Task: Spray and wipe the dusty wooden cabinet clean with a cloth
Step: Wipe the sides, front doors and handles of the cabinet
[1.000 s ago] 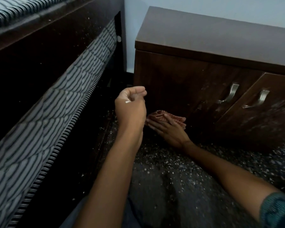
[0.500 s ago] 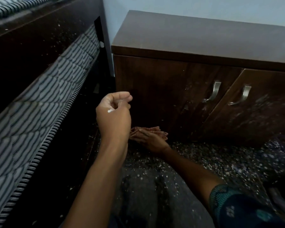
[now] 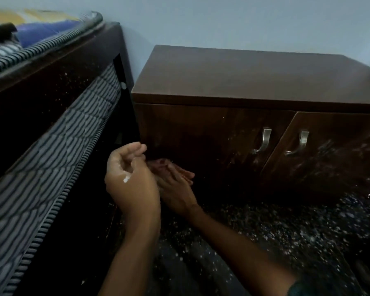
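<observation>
Head camera looks down and forward, close above the cabinet (image 3: 244, 82) front.

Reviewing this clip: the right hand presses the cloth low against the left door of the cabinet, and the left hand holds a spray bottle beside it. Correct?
Not quite. In the head view the left hand holds no spray bottle; it is loosely curled and empty. The rest stands: the right hand presses the cloth low against the left door of the cabinet.

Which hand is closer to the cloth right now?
The right hand: it lies flat on the cloth, pressing it low on the cabinet front. The left hand hovers loosely curled just left of it, not touching the cloth.
</observation>
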Demonstrator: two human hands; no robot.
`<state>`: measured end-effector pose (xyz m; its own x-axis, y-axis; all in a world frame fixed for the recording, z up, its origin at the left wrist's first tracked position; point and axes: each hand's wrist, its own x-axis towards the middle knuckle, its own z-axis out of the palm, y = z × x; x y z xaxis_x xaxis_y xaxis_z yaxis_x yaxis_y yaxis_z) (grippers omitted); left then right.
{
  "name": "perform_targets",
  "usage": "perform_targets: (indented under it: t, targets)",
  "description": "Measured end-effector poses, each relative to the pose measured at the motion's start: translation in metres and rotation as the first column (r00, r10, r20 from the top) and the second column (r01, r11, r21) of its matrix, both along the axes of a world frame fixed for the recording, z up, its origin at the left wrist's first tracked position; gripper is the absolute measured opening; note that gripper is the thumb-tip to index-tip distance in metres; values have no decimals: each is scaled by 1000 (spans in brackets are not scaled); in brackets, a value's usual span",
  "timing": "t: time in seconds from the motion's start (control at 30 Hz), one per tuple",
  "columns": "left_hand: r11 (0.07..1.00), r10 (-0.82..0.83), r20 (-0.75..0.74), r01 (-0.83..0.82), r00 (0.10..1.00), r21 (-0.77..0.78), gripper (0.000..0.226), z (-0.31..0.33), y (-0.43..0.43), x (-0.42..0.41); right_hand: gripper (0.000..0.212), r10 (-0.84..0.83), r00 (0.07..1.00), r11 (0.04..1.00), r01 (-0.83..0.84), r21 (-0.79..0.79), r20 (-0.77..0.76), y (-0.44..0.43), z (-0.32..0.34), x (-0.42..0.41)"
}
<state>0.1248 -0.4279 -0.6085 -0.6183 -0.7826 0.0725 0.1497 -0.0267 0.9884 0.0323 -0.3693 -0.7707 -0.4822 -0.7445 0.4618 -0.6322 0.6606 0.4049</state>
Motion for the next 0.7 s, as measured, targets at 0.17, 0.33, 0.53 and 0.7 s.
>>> perform_targets:
  t: [0.17, 0.33, 0.53, 0.7]
  targets:
    - [983, 156, -147, -169, 977, -75, 29, -7, -3, -8, 60, -231, 971, 782, 218, -584, 54, -10, 77, 3]
    - [975, 177, -158, -194, 971, -105, 33, -14, -3, -12, 74, -297, 944, 691, 315, -651, 141, -13, 106, 3]
    - [981, 152, -124, -165, 981, -102, 34, -19, -1, -15, 81, -428, 862, 423, 458, -782, 274, 5, 94, -9]
    - [985, 135, -113, -145, 984, -94, 34, -20, -1, -15, 88, -333, 868, 151, 434, -888, 368, 28, 106, -11]
